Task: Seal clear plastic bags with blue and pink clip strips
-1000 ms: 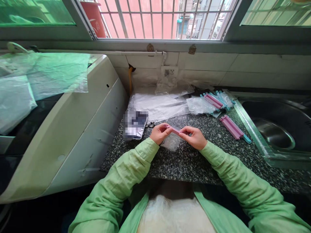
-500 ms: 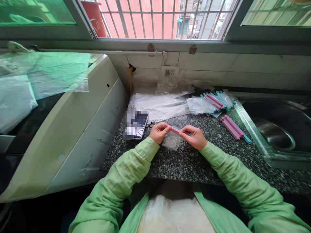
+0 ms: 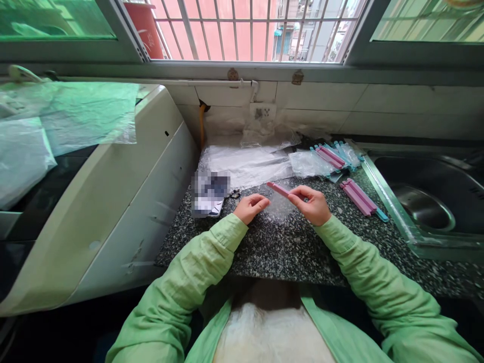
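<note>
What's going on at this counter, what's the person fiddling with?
A person in green sleeves stands at a speckled stone counter beside a sink. The right hand holds a pink sealing clip by one end, with a small clear plastic bag just under it. The left hand is curled beside the bag, off the clip. More pink and blue clips and clear bags lie farther back, and a phone lies to the left.
</note>
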A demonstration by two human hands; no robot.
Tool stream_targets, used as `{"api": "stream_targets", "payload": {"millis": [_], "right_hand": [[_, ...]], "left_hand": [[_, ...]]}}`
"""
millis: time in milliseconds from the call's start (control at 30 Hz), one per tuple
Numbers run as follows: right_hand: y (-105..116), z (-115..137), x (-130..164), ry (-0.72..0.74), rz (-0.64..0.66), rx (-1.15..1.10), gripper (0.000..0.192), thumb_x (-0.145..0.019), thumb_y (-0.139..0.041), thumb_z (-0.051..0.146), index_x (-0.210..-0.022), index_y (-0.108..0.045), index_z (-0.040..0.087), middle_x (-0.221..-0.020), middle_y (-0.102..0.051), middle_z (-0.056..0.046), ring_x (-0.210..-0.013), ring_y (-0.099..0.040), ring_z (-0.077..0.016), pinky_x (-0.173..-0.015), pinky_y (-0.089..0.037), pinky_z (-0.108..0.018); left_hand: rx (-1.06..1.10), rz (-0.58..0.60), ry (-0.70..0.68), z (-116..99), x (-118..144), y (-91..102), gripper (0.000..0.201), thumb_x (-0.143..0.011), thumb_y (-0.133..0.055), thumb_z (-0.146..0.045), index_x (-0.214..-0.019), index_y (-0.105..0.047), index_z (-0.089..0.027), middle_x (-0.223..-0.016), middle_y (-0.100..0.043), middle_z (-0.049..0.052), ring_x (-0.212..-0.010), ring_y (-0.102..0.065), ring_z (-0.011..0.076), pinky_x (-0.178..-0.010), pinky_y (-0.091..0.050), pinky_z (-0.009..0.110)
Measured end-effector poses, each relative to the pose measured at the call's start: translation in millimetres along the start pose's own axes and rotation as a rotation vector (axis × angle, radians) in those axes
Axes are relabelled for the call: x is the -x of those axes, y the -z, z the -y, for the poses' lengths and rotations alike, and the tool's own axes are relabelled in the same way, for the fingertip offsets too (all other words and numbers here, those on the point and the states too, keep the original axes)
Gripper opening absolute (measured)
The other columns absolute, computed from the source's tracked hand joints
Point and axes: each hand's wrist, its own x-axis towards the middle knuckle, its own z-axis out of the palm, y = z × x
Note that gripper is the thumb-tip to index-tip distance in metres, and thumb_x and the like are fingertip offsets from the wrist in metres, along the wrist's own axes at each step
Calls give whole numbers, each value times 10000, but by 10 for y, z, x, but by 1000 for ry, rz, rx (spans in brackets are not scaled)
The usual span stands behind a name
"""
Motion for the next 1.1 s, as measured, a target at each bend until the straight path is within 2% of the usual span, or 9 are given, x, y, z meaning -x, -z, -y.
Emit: {"api": "stream_targets", "payload": {"millis": [233, 367, 500, 733, 933, 1100], "right_hand": [[102, -20, -35, -108, -46, -72, 281, -716, -563, 430, -685, -599, 153, -563, -536, 4, -516, -435, -93, -492, -364, -233], [97, -16, -34, -118, -51, -96, 264, -702, -572, 413, -671, -590, 151, -556, -527, 7, -509, -427, -88, -483, -356, -228], [111, -24, -41, -118, -52, -107, 249, -695, -579, 394, -661, -593, 148, -550, -526, 8, -502, -423, -86, -479, -354, -230], [116, -39, -55, -115, -72, -91, 254, -693, -584, 400, -664, -609, 148, -553, -540, 4, -508, -433, -91, -486, -364, -236], [135, -27, -49, -88, 7, -105, 284, -706, -568, 436, -658, -603, 159, -568, -550, -2, -525, -445, -99, -505, -373, -241], [131, 23, -36, -38, 209, -82, 335, -708, -556, 484, -655, -606, 157, -569, -546, -7, -526, -445, -96, -498, -369, -235]], "left_hand": [[-79, 40, -35, 105, -20, -48, 313, -566, -665, -441, -562, -601, -135, -498, -478, -20, -494, -386, 80, -477, -305, 219], [-100, 47, -63, 110, -27, -36, 316, -595, -643, -437, -542, -600, -128, -492, -473, -17, -482, -371, 74, -470, -288, 218], [-120, 66, -33, 96, -26, -26, 334, -598, -636, -448, -528, -583, -126, -451, -428, -34, -456, -333, 65, -453, -258, 215], [-124, 78, -64, 106, -28, -42, 358, -598, -630, -474, -524, -564, -129, -478, -443, -29, -478, -352, 71, -475, -279, 220], [-177, 91, -46, 93, -1, -30, 346, -570, -657, -472, -538, -572, -138, -505, -445, -29, -486, -361, 73, -477, -278, 224], [-44, 25, -67, -7, 5, -2, 379, -545, -681, -491, -674, -600, -143, -520, -427, -45, -503, -361, 76, -491, -278, 224]]}}
